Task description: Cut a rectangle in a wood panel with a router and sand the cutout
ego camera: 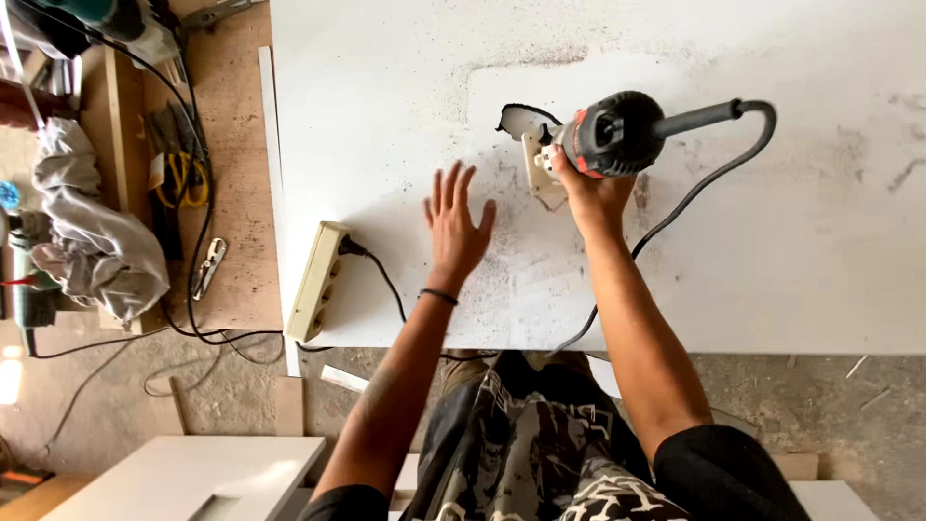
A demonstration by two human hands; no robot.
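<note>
Head view: right hand (pixel 590 188) grips one angle grinder (pixel 603 135); left hand (pixel 456 224) lies spread flat on one white board (pixel 772 241).

A white panel (pixel 772 241) speckled with dark dust carries a black-and-red power tool (pixel 617 133) with a black cord (pixel 694 193). The power strip (pixel 316 282) is cream; the shorts (pixel 526 444) are camouflage-patterned.

Beige power strip (pixel 318 282), crumpled grey cloth (pixel 92 232), yellow-handled pliers perhaps (pixel 181 180), black cables (pixel 198 333), wooden bench (pixel 241 145)
</note>
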